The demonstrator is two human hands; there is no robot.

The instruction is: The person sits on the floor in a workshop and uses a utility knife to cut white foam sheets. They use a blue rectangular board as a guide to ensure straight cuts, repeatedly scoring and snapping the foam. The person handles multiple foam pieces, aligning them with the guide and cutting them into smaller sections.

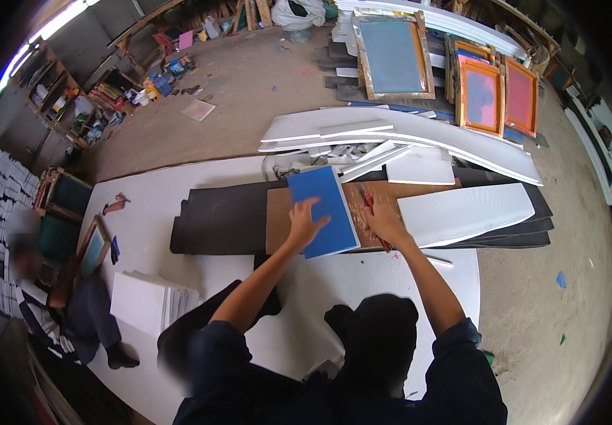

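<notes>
left hand point(307, 221) spread flat on a blue rectangular board point(323, 210) lying on a brown cardboard sheet point(277, 218) | right hand point(385, 221) grips a red-handled cutter point(369, 202) along the board's right edge | risk: board could slip under the blade, skewing the cut or nicking fingers | board looks thin, rigid, evenly blue
</notes>
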